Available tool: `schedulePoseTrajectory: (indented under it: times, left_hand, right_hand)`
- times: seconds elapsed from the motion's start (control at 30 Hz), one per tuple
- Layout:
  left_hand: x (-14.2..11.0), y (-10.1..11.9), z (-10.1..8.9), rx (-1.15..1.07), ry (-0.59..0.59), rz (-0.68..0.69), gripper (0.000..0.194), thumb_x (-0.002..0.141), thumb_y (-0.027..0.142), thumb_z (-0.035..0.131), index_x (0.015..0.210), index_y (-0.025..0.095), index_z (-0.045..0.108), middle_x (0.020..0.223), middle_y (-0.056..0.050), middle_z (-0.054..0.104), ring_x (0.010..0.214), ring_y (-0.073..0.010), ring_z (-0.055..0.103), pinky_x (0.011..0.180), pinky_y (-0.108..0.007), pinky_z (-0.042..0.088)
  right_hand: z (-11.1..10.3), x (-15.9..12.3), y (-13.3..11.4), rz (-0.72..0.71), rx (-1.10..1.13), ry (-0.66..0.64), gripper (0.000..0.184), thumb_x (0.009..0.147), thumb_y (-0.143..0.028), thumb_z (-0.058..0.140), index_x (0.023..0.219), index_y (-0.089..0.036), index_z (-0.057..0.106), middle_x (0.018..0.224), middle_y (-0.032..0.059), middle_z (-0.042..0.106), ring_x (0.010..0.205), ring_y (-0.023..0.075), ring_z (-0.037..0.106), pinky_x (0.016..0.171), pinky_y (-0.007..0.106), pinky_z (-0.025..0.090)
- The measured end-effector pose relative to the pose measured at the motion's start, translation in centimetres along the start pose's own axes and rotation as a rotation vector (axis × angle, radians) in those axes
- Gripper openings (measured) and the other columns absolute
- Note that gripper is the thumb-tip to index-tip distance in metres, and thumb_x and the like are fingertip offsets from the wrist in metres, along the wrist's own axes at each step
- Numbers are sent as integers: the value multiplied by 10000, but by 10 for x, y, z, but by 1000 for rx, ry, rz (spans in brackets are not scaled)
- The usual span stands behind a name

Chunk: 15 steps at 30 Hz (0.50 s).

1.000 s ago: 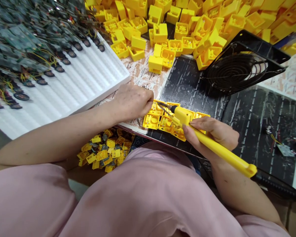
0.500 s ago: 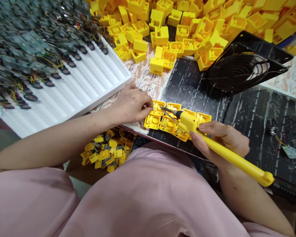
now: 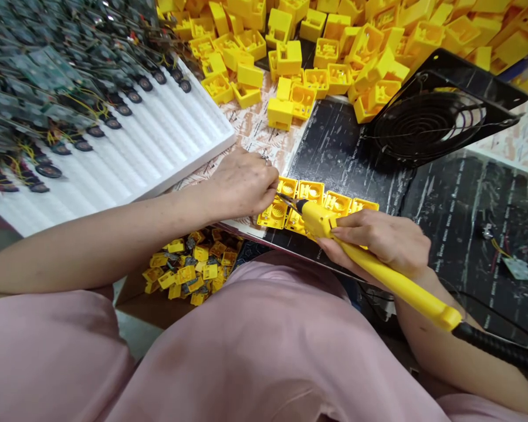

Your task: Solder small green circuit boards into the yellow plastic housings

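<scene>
My right hand (image 3: 381, 240) is wrapped round the yellow handle of a soldering iron (image 3: 391, 281), with a black cord leaving its rear end. Its metal tip points left, over a block of small yellow plastic housings (image 3: 338, 203) set in two rows on the black mat. At the block's upper left end is my left hand (image 3: 246, 181), its fingers curled and pinched close to the iron's tip. What those fingertips hold, if anything, is hidden. The open housings show moulded recesses and small metal parts inside; the iron and right hand cover part of the near row.
Left, a ribbed white foam tray (image 3: 171, 135) carries many wired circuit boards (image 3: 53, 76). Loose yellow housings (image 3: 286, 58) are heaped at the back. A black fan (image 3: 435, 117) stands right of them. A box of yellow parts (image 3: 193, 266) sits below the table edge. One wired board (image 3: 519, 268) lies far right.
The soldering iron and my right hand have moved left, bringing the tip up to my left fingertips. My left hand has shifted slightly right, its fingers more tightly curled.
</scene>
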<state>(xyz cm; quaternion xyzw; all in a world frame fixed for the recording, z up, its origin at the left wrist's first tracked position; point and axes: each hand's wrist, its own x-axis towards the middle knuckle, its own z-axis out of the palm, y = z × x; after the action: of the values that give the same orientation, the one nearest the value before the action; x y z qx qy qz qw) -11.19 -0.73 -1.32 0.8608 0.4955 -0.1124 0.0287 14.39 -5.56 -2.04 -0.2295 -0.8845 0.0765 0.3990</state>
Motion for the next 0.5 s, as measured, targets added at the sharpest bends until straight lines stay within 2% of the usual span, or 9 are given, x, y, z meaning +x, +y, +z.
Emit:
schedulePoseTrajectory:
  times: [0.3, 0.37, 0.43, 0.5]
  left_hand:
    - [0, -5, 10, -35, 73, 48, 329, 921, 263, 491, 927, 166, 805, 786, -86, 748, 860, -275, 725, 794, -364, 474]
    - [1, -4, 9, -58, 68, 42, 309, 920, 247, 513, 913, 155, 808, 786, -100, 754, 852, -287, 727, 778, -372, 468]
    - [0, -1, 5, -85, 40, 30, 286, 918, 223, 543, 902, 138, 816, 818, -123, 778, 857, -301, 737, 764, -381, 465]
    - [0, 3, 0, -100, 1, 36, 264, 916, 194, 573, 912, 122, 826, 864, -140, 803, 885, -306, 752, 751, -375, 469]
  right_hand:
    - [-4, 1, -1, 22, -9, -3, 181, 971, -242, 818, 900, -236, 652, 718, -25, 739, 583, 107, 710, 554, 188, 569]
    - [-9, -3, -4, 97, -15, -13, 166, 1003, -292, 774, 879, -254, 670, 720, -25, 733, 584, 110, 703, 549, 198, 571]
    - [-14, -13, -6, 219, -58, -13, 242, 1042, -378, 707, 834, -257, 682, 722, -9, 728, 560, 114, 683, 537, 213, 575]
    - [-18, -30, -7, 342, -117, 16, 289, 1021, -449, 723, 813, -252, 685, 713, -4, 722, 506, 119, 645, 500, 233, 572]
